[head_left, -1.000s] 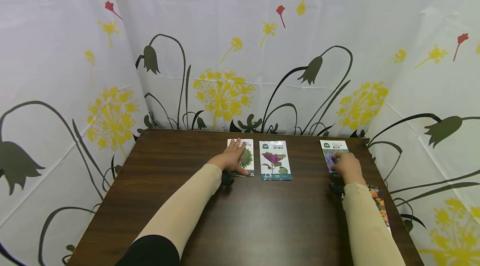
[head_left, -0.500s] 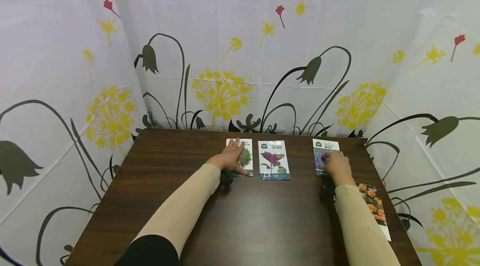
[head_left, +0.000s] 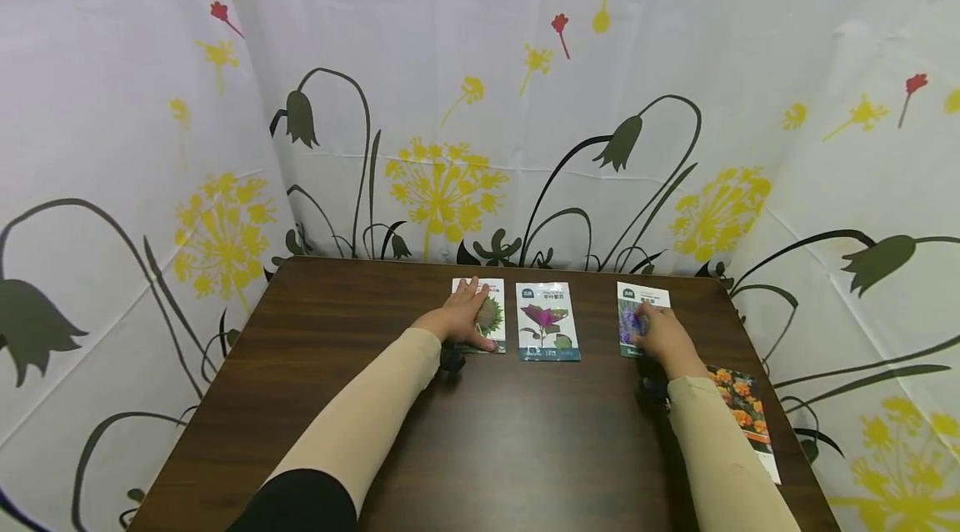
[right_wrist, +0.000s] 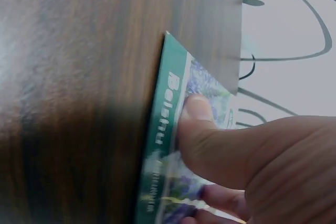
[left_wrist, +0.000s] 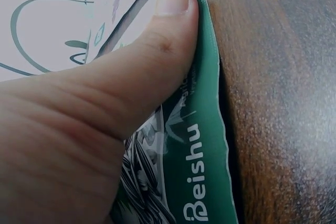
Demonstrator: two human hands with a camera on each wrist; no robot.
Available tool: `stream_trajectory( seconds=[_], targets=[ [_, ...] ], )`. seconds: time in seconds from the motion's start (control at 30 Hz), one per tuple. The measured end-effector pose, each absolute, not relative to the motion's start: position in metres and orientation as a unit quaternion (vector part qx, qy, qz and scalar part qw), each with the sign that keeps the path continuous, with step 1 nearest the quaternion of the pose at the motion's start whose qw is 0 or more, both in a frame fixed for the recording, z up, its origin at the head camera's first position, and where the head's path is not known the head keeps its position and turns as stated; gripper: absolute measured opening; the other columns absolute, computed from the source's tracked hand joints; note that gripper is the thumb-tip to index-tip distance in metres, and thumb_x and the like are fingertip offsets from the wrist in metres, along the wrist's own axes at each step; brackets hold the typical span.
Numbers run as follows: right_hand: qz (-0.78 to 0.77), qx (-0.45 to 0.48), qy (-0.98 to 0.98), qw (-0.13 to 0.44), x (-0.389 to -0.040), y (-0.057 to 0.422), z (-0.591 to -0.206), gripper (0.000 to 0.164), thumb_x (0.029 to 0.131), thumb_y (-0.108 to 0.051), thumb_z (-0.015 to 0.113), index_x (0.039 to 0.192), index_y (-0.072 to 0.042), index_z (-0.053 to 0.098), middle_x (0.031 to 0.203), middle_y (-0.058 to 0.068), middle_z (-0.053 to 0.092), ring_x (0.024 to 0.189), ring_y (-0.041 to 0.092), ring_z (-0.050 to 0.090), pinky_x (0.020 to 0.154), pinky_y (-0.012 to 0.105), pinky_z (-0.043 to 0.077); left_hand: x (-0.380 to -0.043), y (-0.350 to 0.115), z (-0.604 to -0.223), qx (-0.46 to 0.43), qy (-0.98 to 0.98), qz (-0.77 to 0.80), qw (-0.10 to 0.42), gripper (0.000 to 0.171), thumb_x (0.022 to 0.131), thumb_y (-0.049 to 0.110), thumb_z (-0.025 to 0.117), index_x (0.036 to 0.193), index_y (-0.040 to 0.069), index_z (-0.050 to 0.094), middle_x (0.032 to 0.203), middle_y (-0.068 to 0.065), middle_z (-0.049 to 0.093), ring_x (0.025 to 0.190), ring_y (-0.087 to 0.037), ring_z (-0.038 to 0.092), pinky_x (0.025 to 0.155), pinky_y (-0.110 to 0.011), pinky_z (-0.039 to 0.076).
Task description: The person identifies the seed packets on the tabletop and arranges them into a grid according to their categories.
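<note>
My left hand (head_left: pixel 457 317) rests with spread fingers on a sunflower seed packet (head_left: pixel 491 317) at the table's back. Its thumb (left_wrist: pixel 168 40) lies along the packet's green bottom band (left_wrist: pixel 207 129). Just right of it lies a seed packet with a purple-leaved plant (head_left: pixel 548 323). Further right, my right hand (head_left: pixel 667 340) touches a purple-flower seed packet (head_left: pixel 628 323). The right thumb (right_wrist: pixel 202 129) and fingertips press on that packet's printed face, with part of it hidden beneath them. All these packets lie face up.
An orange-flower seed packet (head_left: pixel 742 407) lies near the right table edge, partly covered by the right sleeve (head_left: pixel 720 449). The brown wooden table (head_left: pixel 525 449) meets a white flower-printed curtain (head_left: pixel 487 98) at the back and sides.
My right hand has slid the purple-flower packet left, toward the other two. More of the orange-flower packet shows beside the sleeve. The left hand has stayed in place.
</note>
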State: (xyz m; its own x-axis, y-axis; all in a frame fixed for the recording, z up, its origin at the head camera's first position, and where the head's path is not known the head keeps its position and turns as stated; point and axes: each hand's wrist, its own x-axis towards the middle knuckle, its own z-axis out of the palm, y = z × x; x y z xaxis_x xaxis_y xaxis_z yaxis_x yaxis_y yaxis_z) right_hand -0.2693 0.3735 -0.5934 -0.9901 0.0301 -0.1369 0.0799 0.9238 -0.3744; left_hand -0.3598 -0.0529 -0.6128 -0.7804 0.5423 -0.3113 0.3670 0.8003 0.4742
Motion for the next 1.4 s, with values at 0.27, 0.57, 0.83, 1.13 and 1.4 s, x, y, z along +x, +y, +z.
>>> stream_trajectory(
  seconds=[0.27,0.57,0.83,1.13,1.4],
  targets=[
    [-0.171,0.036,0.98,0.092,-0.269,0.363,-0.59,0.074,0.097,-0.023,0.084,0.159,-0.001,0.051,0.143,0.045,0.05,0.127,0.063,0.059,0.107,0.073,0.049,-0.366,-0.053,-0.615,0.246,0.922,0.203,0.218,0.137,0.08,0.054,0.096,0.177,0.013,0.008,0.184,-0.019,-0.012,0.17,-0.042,-0.016,0.139,-0.056,0.002],
    [-0.182,0.037,0.979,0.08,-0.258,0.355,-0.585,0.071,0.095,-0.023,0.085,0.157,-0.006,0.055,0.14,0.045,0.047,0.125,0.067,0.054,0.103,0.077,0.05,-0.366,-0.049,-0.61,0.242,0.925,0.201,0.212,0.136,0.081,0.051,0.096,0.177,0.014,0.007,0.184,-0.019,-0.011,0.17,-0.042,-0.014,0.139,-0.055,0.003],
    [-0.185,0.037,0.979,0.071,-0.25,0.345,-0.58,0.069,0.091,-0.02,0.088,0.153,-0.006,0.061,0.14,0.042,0.048,0.124,0.064,0.054,0.102,0.075,0.051,-0.369,-0.051,-0.605,0.247,0.925,0.201,0.209,0.138,0.08,0.054,0.095,0.177,0.013,0.006,0.183,-0.02,-0.012,0.17,-0.044,-0.016,0.139,-0.056,0.002],
    [-0.205,0.023,0.975,0.081,-0.246,0.337,-0.589,0.064,0.092,-0.011,0.085,0.149,0.001,0.06,0.163,0.046,0.032,0.149,0.069,0.035,0.118,0.076,0.039,-0.356,-0.053,-0.596,0.252,0.926,0.174,0.222,0.132,0.086,0.05,0.092,0.177,0.008,0.005,0.182,-0.025,-0.011,0.169,-0.047,-0.014,0.138,-0.06,0.007],
    [-0.192,0.009,0.978,0.079,-0.253,0.353,-0.615,0.07,0.091,-0.016,0.088,0.152,-0.001,0.059,0.165,0.042,0.037,0.146,0.066,0.044,0.115,0.077,0.042,-0.348,-0.052,-0.597,0.259,0.921,0.198,0.212,0.137,0.082,0.058,0.093,0.175,0.004,0.009,0.181,-0.029,-0.008,0.169,-0.052,-0.01,0.137,-0.062,0.007]
  ],
)
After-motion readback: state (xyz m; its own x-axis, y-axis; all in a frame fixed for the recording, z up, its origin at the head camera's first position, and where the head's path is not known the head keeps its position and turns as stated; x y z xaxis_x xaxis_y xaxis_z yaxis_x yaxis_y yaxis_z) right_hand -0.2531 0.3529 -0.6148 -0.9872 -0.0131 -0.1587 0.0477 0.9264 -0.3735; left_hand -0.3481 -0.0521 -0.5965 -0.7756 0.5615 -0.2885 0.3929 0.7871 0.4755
